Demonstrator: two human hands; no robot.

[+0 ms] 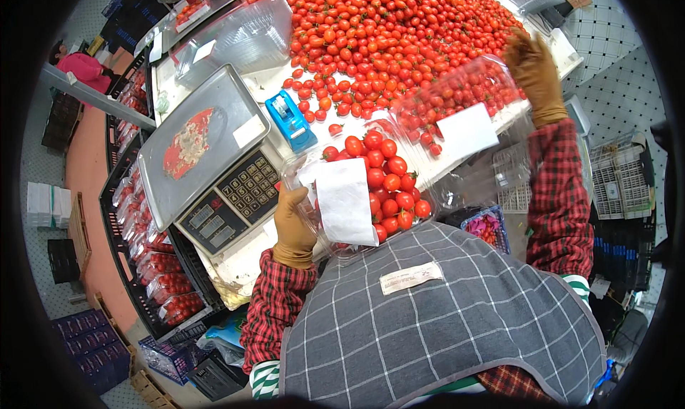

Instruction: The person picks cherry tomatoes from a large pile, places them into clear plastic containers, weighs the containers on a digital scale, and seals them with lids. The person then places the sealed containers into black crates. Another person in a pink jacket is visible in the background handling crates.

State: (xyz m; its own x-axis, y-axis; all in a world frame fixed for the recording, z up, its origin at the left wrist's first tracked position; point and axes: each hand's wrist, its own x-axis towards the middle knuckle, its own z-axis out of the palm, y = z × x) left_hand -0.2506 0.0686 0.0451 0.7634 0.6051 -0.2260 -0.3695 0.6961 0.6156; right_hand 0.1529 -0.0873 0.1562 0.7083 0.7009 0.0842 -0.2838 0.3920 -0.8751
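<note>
My left hand [293, 224], in a tan glove, grips the left edge of a clear plastic clamshell box [316, 232]. Small red tomatoes [393, 181] fill it, with a white paper sheet [345, 201] lying over some of them. The box rests against my grey checked apron [428, 329]. Its transparent lid [455, 93] appears to stand raised on the far side, bearing a white label [467, 129]. At the right edge of the large tomato pile [385, 29], my gloved right hand [530, 74] is blurred; whether its fingers hold anything cannot be made out.
A weighing scale [203, 152] with a steel pan stands at left, beside a blue tape dispenser [290, 121]. Behind it are nested clear containers [246, 34]. Black crates [120, 238] hold packed tomato boxes. A person in pink [83, 69] is farther left.
</note>
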